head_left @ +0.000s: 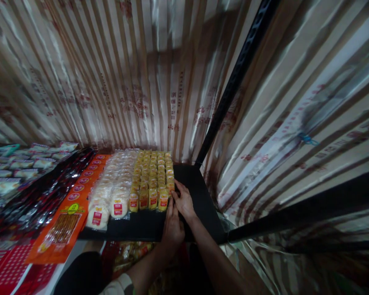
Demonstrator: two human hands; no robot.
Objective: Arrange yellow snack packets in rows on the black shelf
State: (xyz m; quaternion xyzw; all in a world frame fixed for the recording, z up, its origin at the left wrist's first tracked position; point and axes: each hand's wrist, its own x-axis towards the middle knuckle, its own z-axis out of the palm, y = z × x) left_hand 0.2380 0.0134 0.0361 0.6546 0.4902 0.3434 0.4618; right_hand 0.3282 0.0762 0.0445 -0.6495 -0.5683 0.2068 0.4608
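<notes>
Several rows of small yellow snack packets (153,176) with red labels lie on a black shelf (199,192). My right hand (183,200) rests flat beside the right edge of these rows, fingers stretched against the packets. My left hand (173,227) lies just below it at the front right corner of the rows, its fingers extended toward the nearest yellow packet. Nothing shows in either hand. Left of the yellow rows lie rows of round white cakes (115,186) in clear wrap.
Orange snack packs (70,213) and dark glossy packets (37,196) lie further left, with pale packets (18,164) beyond. A black upright post (233,82) rises at the shelf's back right corner. Striped plastic sheeting (295,114) hangs behind and to the right.
</notes>
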